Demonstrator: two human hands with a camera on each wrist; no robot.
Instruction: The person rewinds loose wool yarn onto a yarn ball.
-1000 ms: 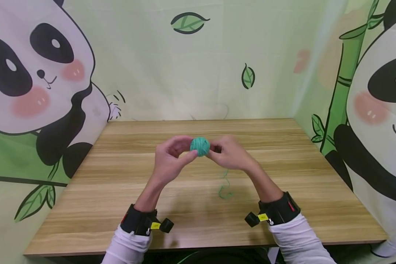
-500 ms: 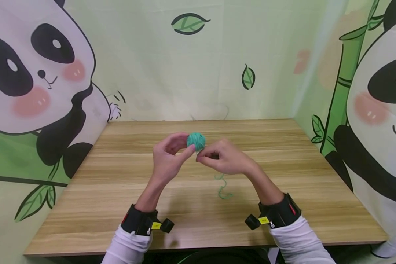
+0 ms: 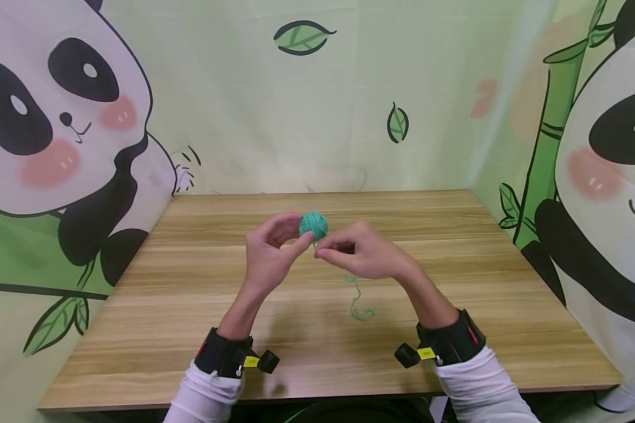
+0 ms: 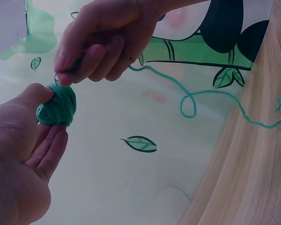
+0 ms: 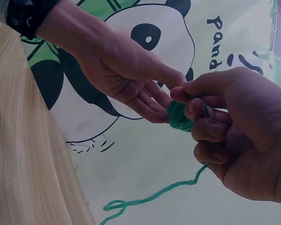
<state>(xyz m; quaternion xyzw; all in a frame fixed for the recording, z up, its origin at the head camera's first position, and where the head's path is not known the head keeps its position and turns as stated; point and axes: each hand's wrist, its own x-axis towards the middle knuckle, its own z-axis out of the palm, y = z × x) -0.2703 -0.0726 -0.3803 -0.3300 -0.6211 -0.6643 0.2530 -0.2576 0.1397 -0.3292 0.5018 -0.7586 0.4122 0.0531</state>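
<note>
A small teal ball of yarn [image 3: 314,225] is held up over the table between the thumb and fingers of my left hand [image 3: 268,252]. Close beside it on the right, my right hand [image 3: 367,252] pinches the strand coming off the ball, thumb against forefinger. In the left wrist view a short taut length links the ball [image 4: 63,105] to those fingertips. The loose yarn tail [image 4: 215,92] leaves the curled lower fingers of the right hand [image 4: 103,44], makes a loop and runs down to the table. Its end [image 3: 362,315] lies curled on the wood.
The wooden table [image 3: 190,364] spreads out below both hands. Behind it hangs a pale green backdrop [image 3: 233,106] printed with pandas, leaves and bamboo. Each wrist wears a black strap with a small camera, such as the left camera [image 3: 267,361].
The ball and left hand have shifted slightly left and up. My right hand has come from the ball's right side to its lower right, drawing a short strand out. Little differs over the last half second.
</note>
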